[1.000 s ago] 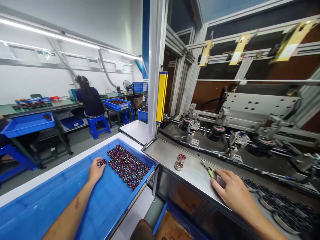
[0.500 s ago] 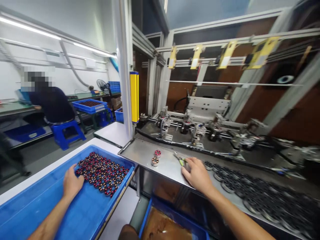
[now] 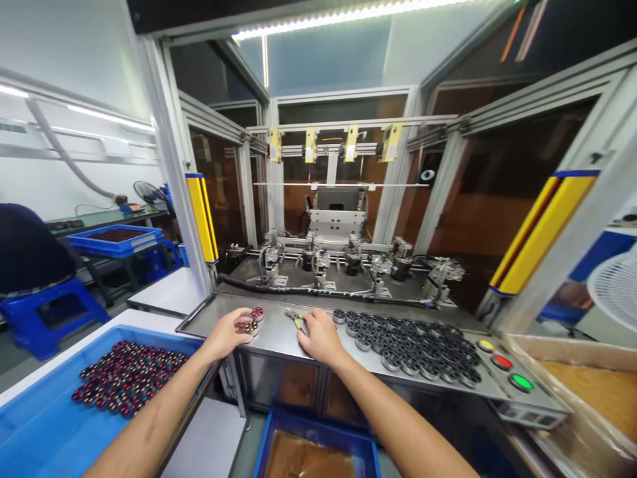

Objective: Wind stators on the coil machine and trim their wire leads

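My left hand (image 3: 229, 336) is at the left part of the metal ledge, thumb and fingers closed around a small round motor stator (image 3: 252, 328) with copper windings. Just behind that piece sits a second stator with red parts (image 3: 257, 313). My right hand (image 3: 321, 336) rests on the ledge with its fingers curled over the green handles of a pair of pliers (image 3: 299, 324); the jaws point away to the left. Right of this hand, many black ring-shaped motor parts (image 3: 408, 342) stand in close rows.
A blue tray (image 3: 34, 425) at left holds many red-and-black stators. Behind the ledge (image 3: 279, 338) is a machine with several metal fixtures (image 3: 318, 262). Yellow, red and green buttons (image 3: 521, 382) sit at right, beside a lined box (image 3: 537, 345). A seated person (image 3: 34, 245) is far left.
My left hand has moved from the stators in the blue tray to the ledge and closed around a stator there. My right hand stays at the pliers. The view has turned right.
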The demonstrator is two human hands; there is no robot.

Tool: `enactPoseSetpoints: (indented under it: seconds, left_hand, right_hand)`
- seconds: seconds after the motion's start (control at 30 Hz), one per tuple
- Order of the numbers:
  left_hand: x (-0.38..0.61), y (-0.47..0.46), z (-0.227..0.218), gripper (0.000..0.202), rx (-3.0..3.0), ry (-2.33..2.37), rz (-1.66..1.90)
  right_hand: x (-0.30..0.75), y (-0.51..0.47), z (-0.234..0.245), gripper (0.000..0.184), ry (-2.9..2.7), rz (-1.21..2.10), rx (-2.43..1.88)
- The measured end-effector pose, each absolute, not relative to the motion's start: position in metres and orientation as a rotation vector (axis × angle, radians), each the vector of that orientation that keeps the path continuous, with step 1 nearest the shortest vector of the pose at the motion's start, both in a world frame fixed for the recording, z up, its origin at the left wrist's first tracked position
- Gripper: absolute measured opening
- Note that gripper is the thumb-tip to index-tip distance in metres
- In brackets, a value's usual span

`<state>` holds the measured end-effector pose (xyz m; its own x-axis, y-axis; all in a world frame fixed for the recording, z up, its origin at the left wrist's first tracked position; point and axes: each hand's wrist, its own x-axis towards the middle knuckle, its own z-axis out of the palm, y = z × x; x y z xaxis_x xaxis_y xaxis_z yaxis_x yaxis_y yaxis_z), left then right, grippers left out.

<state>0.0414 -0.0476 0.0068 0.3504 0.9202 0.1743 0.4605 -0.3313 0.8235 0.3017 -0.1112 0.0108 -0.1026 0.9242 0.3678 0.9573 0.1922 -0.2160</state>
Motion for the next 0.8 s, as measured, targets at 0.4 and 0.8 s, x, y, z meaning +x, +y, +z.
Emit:
enactPoseSetpoints:
  seconds: [0.4, 0.8]
  left_hand:
    - [0.037, -0.097, 0.032, 0.043, 1.670, 1.335, 1.272]
    - [0.115, -0.305, 0.010, 0.049, 1.708, 0.943, 1.613]
  right_hand:
    - [0.304, -0.128, 0.031, 0.030, -1.875, 0.184, -1.442]
    - [0.278, -0.313, 0.034, 0.045, -1.361, 1.213, -0.990]
